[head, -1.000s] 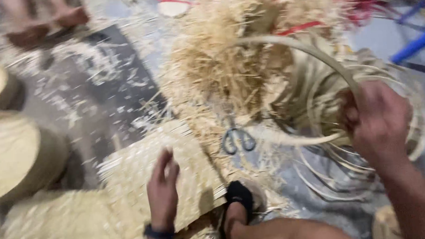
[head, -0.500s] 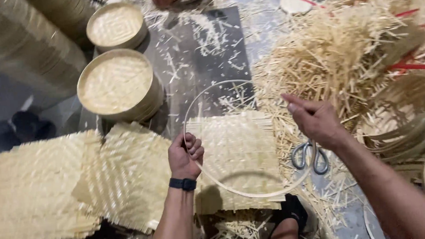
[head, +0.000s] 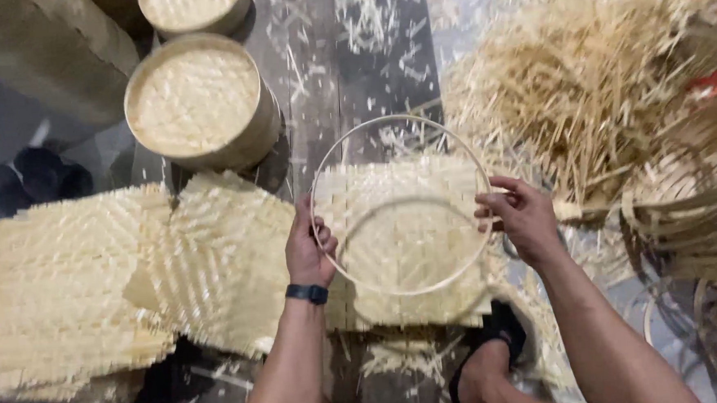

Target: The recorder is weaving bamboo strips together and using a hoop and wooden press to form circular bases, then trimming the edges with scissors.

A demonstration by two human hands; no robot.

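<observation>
thin bamboo hoop (head: 441, 132) held level over square woven mat (head: 409, 240) — my left hand (head: 308, 249) pinches its left edge, fingers closed on rim; my right hand (head: 523, 217) grips right edge, fingers curled round it. more woven mats (head: 93, 281) lie left, round woven-topped box (head: 198, 99) behind — pile of bamboo splints (head: 598, 83) right.

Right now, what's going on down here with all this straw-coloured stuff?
A person holds a thin bamboo hoop with both hands, the left hand on one side and the right hand on the other, over a square woven mat on the floor. More woven mats lie to the left, round woven-topped drums stand behind, and a heap of loose bamboo strips lies to the right.
</observation>
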